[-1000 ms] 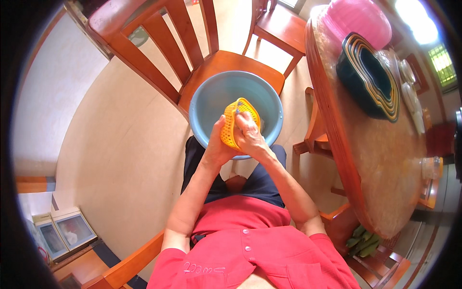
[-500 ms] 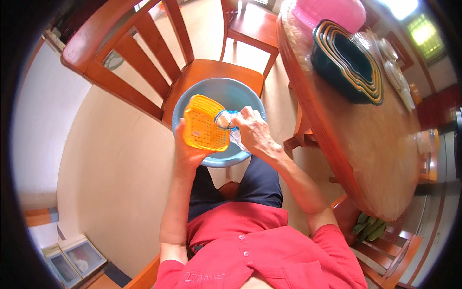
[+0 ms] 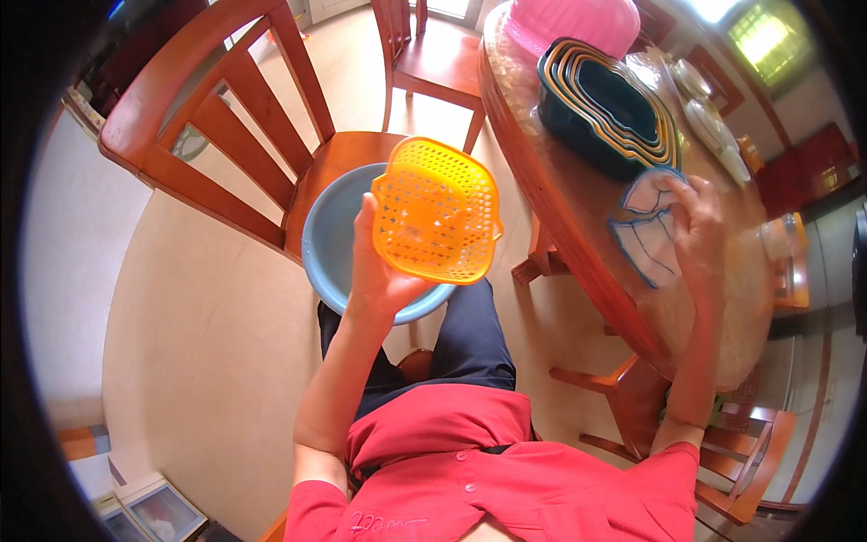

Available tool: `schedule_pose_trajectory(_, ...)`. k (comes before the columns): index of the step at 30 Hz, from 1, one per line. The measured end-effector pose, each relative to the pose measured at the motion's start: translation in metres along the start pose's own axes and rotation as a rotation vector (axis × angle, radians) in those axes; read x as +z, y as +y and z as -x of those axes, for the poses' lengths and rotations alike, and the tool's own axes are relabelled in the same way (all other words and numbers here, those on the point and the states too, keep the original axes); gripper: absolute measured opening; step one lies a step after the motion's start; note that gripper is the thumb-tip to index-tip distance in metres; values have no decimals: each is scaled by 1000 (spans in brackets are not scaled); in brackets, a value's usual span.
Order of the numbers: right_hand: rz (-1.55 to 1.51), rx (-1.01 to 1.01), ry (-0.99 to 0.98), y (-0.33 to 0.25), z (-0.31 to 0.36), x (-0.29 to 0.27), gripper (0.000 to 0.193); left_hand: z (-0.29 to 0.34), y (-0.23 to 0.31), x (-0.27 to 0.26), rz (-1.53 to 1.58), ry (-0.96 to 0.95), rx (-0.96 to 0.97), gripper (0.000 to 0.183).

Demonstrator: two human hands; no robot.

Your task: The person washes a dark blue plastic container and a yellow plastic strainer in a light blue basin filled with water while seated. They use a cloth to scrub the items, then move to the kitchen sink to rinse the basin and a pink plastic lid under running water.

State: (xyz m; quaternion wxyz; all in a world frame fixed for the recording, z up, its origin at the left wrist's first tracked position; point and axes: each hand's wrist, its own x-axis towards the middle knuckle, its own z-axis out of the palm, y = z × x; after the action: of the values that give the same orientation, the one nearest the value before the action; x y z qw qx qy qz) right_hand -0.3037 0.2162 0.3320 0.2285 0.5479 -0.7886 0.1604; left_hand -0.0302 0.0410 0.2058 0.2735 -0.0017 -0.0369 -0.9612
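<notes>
My left hand [image 3: 384, 282] grips an orange perforated plastic basket [image 3: 440, 210] by its lower left side, thumb along the rim. The basket is tilted up above a blue-grey basin [image 3: 331, 248], which stands on a wooden chair seat. Out to the right, my right hand [image 3: 700, 221] is over the table, its fingers pinching a white cloth with blue edging [image 3: 648, 248]. The cloth hangs spread in folds at the tabletop; whether all of it touches the surface I cannot tell.
On the wooden table [image 3: 578, 244] stand nested dark green and yellow baskets [image 3: 605, 113], with a pink basin [image 3: 578, 23] behind them. White dishes [image 3: 713, 135] line the far side. The chair's slatted back [image 3: 230, 135] rises at left, another chair [image 3: 433, 63] stands beyond.
My right hand has carried the cloth from over the basin rightward to the table, and the cloth has opened out. My left hand has raised the basket and moved it right.
</notes>
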Motion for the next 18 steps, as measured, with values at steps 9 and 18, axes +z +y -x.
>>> schedule_pose_trajectory(9, -336, -571, -108, -115, 23, 1, 47, -9, -27, 18, 4, -154, -103, 60)
schedule_pose_trajectory(18, -402, -843, -46, -107, 3, 9, 24, -1, -22, 19, 187, -253, -245, 74)
